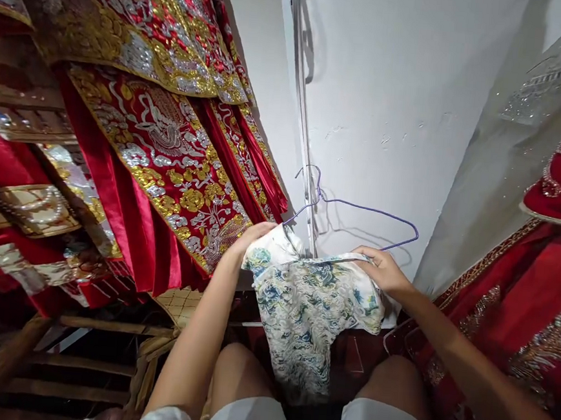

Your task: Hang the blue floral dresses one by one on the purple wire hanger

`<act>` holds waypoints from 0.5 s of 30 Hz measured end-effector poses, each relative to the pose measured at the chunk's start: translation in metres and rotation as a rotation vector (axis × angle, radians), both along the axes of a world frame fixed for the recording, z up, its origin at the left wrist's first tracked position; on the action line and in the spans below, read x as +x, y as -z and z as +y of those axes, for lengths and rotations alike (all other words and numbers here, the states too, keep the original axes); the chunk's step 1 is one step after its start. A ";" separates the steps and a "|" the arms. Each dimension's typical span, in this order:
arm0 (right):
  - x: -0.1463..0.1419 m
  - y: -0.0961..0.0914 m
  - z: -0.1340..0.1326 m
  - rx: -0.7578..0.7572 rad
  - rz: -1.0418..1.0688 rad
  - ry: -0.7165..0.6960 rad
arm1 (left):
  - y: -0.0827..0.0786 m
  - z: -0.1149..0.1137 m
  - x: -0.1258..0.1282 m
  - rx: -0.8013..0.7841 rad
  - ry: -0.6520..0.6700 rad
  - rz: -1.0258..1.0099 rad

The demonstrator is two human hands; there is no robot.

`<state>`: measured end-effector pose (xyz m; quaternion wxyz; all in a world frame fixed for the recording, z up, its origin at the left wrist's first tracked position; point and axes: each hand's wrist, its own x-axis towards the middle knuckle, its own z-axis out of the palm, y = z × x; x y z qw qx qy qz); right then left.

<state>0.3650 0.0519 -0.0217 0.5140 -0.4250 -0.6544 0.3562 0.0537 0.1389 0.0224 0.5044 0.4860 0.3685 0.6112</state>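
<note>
A white garment with a blue, green and yellow floral pattern and a ruffled texture [302,309] hangs between my hands in front of my knees. My left hand [258,233] is closed around its left shoulder part. With bent fingers, my right hand [380,268] grips the upper edge at the right. A purple clothes hanger [370,209] stands behind the garment. Its left arm runs into the garment near my left hand, while its right arm sticks out bare above my right hand. The hanger's hook is up beside a metal upright [304,102].
Red costumes with gold and silver embroidery [182,163] hang on the left. More red beaded clothing [543,263] is on the right, near a clear plastic cover [506,118]. A white wall [390,102] stands ahead. A wooden slatted piece [84,363] is at lower left.
</note>
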 end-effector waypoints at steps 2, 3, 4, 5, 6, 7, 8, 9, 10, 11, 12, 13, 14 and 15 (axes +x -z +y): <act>-0.001 -0.001 0.002 0.023 -0.038 0.022 | -0.012 -0.008 -0.015 -0.121 0.189 0.224; -0.003 -0.001 0.003 0.034 -0.053 0.030 | -0.018 -0.012 -0.018 -0.129 0.266 0.368; -0.007 0.000 0.004 0.046 -0.065 0.037 | -0.024 -0.016 -0.019 -0.077 0.297 0.517; -0.012 0.002 0.003 0.060 -0.075 0.053 | -0.029 -0.020 -0.017 0.029 0.268 0.657; -0.018 0.003 0.001 0.072 -0.091 0.079 | -0.032 -0.024 -0.012 0.169 0.189 0.775; -0.023 0.004 -0.003 0.076 -0.123 0.111 | -0.035 -0.027 -0.005 0.299 0.111 0.882; -0.027 0.005 -0.008 0.074 -0.173 0.146 | -0.036 -0.029 0.001 0.400 0.050 0.974; -0.029 0.004 -0.014 0.073 -0.241 0.184 | -0.035 -0.030 0.007 0.469 0.005 1.048; -0.029 0.003 -0.021 0.076 -0.321 0.222 | -0.034 -0.031 0.011 0.511 -0.025 1.106; -0.027 0.000 -0.026 0.085 -0.403 0.261 | -0.032 -0.030 0.013 0.532 -0.043 1.148; -0.022 -0.004 -0.030 0.100 -0.475 0.301 | -0.029 -0.029 0.013 0.542 -0.061 1.174; -0.016 -0.010 -0.031 0.122 -0.530 0.348 | -0.027 -0.027 0.012 0.548 -0.083 1.188; -0.007 -0.017 -0.029 0.140 -0.569 0.397 | -0.025 -0.025 0.010 0.553 -0.102 1.195; 0.002 -0.024 -0.025 0.149 -0.595 0.440 | -0.024 -0.023 0.007 0.560 -0.110 1.201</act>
